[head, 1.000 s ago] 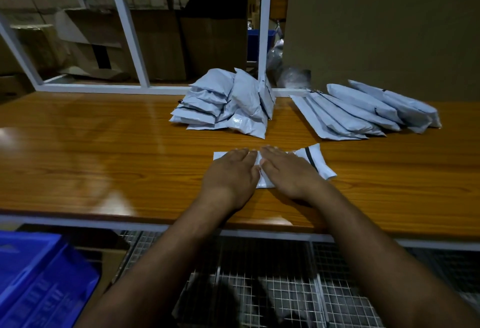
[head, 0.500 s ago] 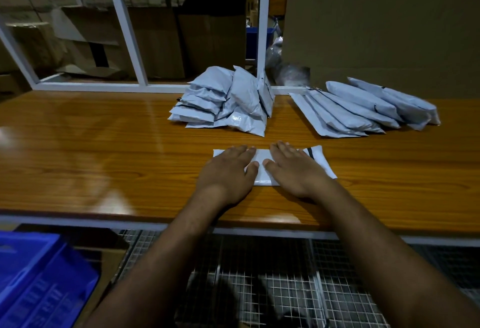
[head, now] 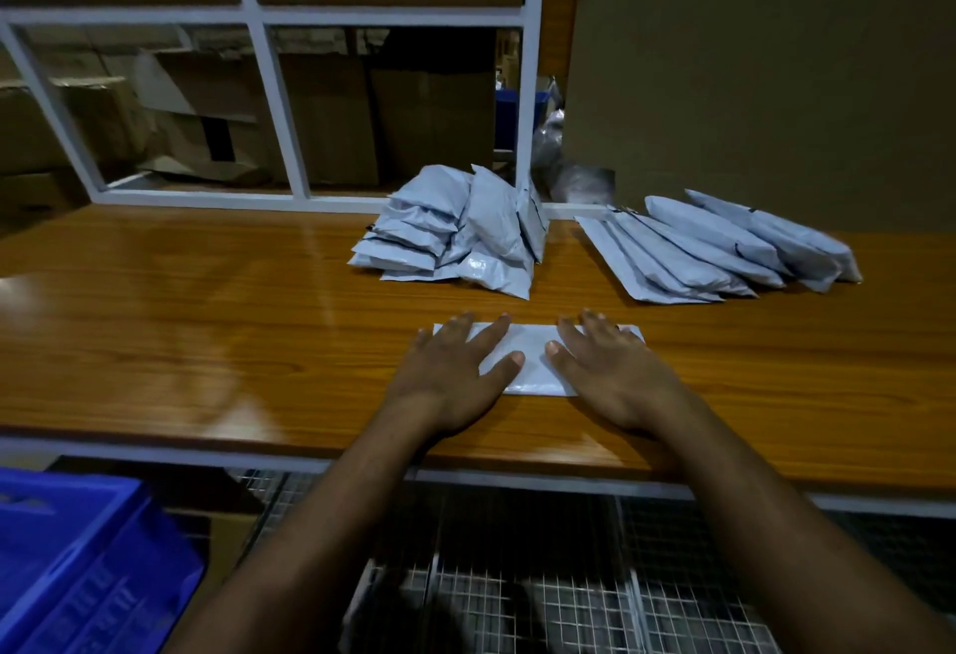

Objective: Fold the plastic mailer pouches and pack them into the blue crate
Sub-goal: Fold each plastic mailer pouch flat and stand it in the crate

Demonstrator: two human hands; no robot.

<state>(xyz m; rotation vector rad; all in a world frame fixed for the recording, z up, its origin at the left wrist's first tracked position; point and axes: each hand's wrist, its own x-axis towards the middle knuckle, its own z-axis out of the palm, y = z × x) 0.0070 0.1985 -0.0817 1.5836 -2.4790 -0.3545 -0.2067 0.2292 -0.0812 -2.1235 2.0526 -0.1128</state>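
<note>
Bare table [head: 181, 322] lies open leftward; folded pouch heap [head: 455, 234] and flat pouch row [head: 724, 244] block behind.

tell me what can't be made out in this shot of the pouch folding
- Head view: both ends of the pouch lie under the left hand and right hand, so its folds stay unseen.
- Blue crate: cut off by the left and bottom edges; contents not visible.
- Left pile and right row: overlapping pouches, no exact count.
- Behind the white frame: too dim to identify.

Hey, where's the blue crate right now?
In the head view the blue crate sits at the bottom left, below the front edge of the wooden table, to the left of the person's left forearm.
</note>
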